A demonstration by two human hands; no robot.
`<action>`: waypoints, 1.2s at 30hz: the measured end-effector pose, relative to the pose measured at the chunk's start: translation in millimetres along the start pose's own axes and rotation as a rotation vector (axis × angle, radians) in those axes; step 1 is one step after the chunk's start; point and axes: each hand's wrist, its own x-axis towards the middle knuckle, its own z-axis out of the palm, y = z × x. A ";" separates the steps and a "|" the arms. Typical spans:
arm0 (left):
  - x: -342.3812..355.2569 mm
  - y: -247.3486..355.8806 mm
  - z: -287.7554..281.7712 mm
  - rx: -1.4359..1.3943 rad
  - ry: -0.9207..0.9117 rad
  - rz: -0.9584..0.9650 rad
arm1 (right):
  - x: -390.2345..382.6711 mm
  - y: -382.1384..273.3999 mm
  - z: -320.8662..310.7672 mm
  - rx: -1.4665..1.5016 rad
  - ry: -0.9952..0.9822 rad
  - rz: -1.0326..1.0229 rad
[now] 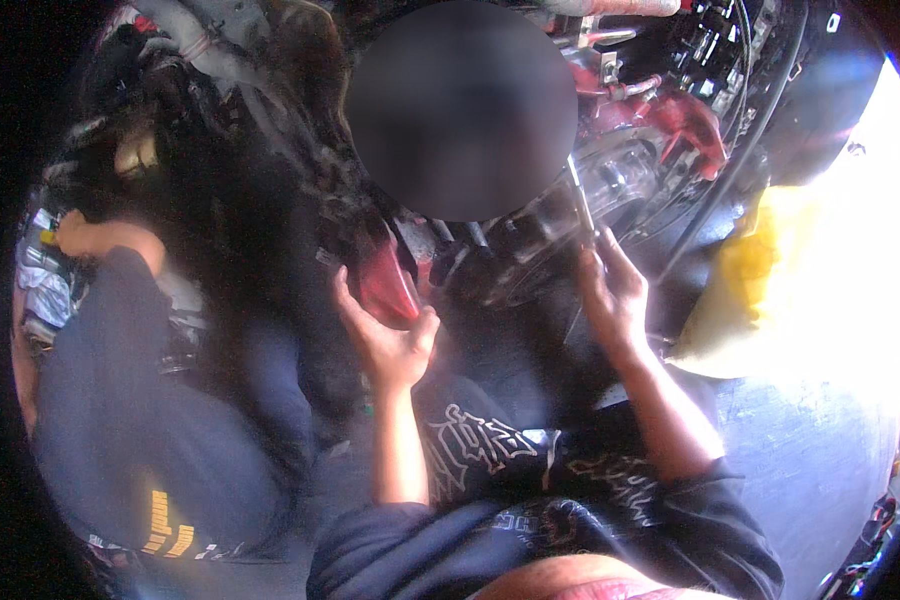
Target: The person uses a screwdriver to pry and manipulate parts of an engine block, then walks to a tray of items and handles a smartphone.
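Observation:
My left hand (385,345) is around the lower end of a red, angular part (385,275), the thumb on one side and the fingers on the other. That part hangs from a dark, greasy mechanical assembly (510,265). Farther right, my right hand (613,285) is closed on a slim metal tool (581,195). The tool points up toward the machinery; its upper end and exact kind cannot be made out. A round blurred patch covers the middle of the assembly above my hands.
At the left is another person in dark clothes (160,400), an arm reaching outward with a hand (70,232) near a small yellow item. Red brackets (685,125) and black cables (745,160) lie at the upper right. Beyond my right arm are a yellow object (770,255) and strong glare.

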 end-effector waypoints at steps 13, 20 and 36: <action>8.2 -0.2 -18.8 -0.003 -0.079 -0.113 | -50.0 -70.7 -143.4 -0.193 0.398 -0.247; 18.5 -7.2 -5.7 0.064 -0.029 0.101 | -134.0 71.2 -238.6 -0.356 0.473 0.177; 13.6 -13.3 4.0 0.063 -0.183 0.052 | -261.4 212.2 -191.1 -0.684 0.115 0.881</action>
